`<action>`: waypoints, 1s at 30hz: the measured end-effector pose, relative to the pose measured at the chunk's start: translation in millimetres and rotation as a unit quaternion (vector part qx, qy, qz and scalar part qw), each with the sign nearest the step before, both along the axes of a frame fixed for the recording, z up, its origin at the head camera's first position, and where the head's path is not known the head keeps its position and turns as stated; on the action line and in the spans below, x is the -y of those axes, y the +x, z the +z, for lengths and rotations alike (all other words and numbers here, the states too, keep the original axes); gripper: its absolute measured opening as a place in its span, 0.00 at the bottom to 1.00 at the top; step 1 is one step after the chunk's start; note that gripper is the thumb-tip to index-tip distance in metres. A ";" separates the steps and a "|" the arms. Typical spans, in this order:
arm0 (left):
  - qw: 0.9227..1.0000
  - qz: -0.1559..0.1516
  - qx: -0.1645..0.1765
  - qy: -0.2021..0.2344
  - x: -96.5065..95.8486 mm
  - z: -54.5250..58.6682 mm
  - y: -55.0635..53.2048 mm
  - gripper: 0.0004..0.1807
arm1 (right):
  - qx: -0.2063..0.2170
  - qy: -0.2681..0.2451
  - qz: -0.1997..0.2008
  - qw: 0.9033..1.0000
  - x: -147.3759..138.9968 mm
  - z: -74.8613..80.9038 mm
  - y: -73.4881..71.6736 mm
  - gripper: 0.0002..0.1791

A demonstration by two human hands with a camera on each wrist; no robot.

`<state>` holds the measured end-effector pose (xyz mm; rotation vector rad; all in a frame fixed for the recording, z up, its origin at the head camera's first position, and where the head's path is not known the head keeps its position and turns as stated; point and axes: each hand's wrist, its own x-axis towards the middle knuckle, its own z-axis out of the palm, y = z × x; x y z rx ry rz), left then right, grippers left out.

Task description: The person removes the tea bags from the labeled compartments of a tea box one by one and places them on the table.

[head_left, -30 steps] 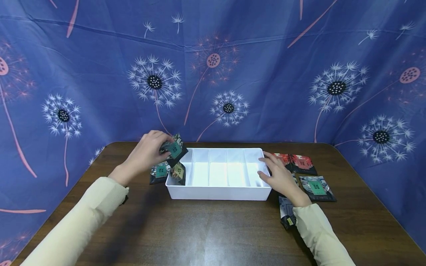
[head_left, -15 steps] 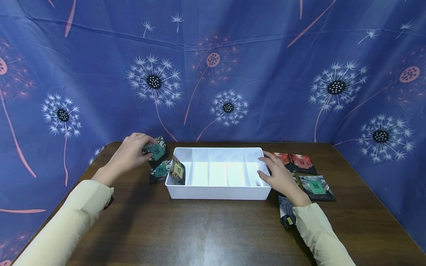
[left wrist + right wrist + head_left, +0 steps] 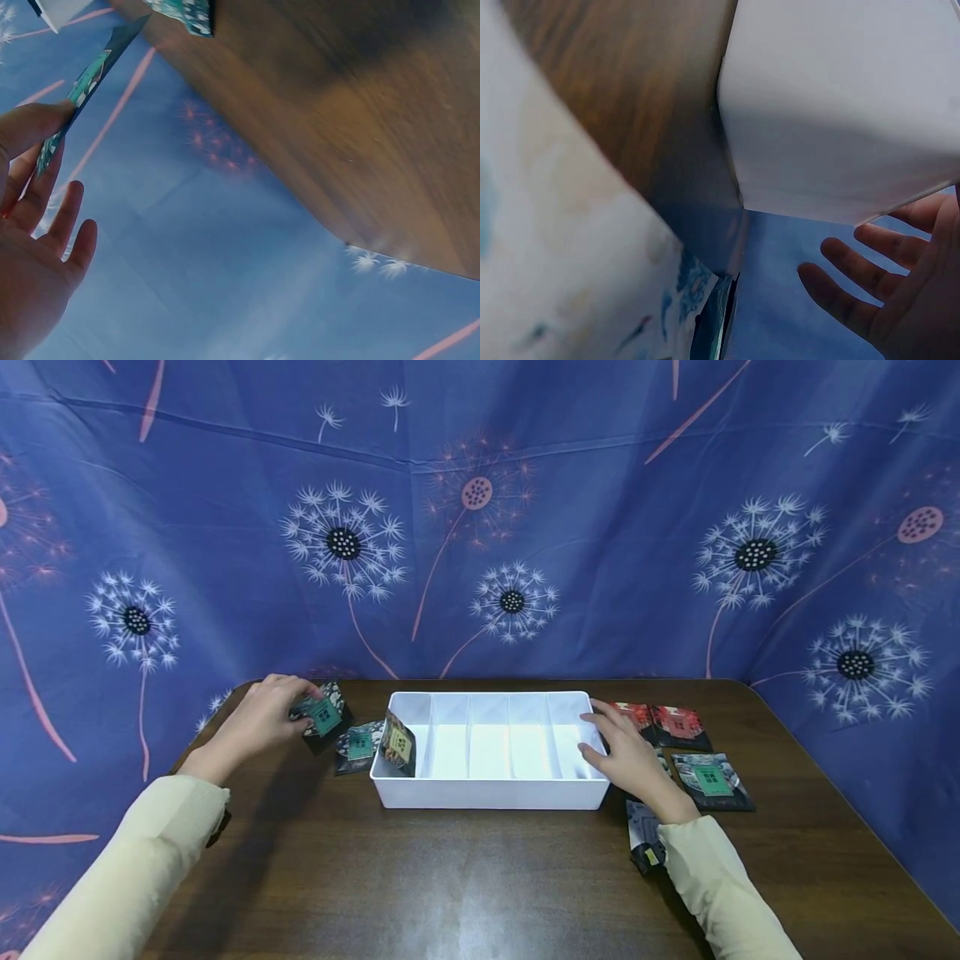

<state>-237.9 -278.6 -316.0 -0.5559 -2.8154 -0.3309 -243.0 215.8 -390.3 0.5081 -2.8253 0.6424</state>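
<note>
My left hand (image 3: 251, 727) pinches a flat dark packet with a green label (image 3: 327, 717) between thumb and fingers, left of the white divided tray (image 3: 491, 793). In the left wrist view that packet (image 3: 88, 84) shows nearly edge-on, with the other fingers spread. A second green-labelled packet (image 3: 360, 744) lies on the table, close to the tray's left end. Inside the leftmost compartment leans a packet with a yellow label (image 3: 401, 745). My right hand (image 3: 628, 760) rests at the tray's right end, fingers loosely extended over the rim; its fingers (image 3: 889, 244) show beside the tray's corner (image 3: 840, 165).
On the right lie red packets (image 3: 681, 727), a green-labelled packet (image 3: 712, 781) and a grey packet with a yellow patch (image 3: 645, 833), partly behind the right forearm. The brown wooden table (image 3: 450, 877) ends against a blue dandelion-print cloth (image 3: 600, 510).
My left hand has carried the green-labelled packet left and down, away from over the tray's left end. The right hand and the tray stay in place.
</note>
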 end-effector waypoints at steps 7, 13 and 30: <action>1.000 -0.003 0.013 -0.015 15.3 -6.0 2.0 0.18 | -0.001 0.001 0.002 1.000 0.2 -0.2 -0.4 0.27; 0.999 -0.012 0.015 -0.028 26.8 -12.1 2.7 0.18 | 0.003 0.000 0.002 1.000 0.4 -0.8 0.3 0.27; 0.997 -0.028 0.057 -0.036 49.0 -25.1 4.7 0.18 | 0.002 0.003 -0.002 1.000 0.6 -0.5 0.5 0.27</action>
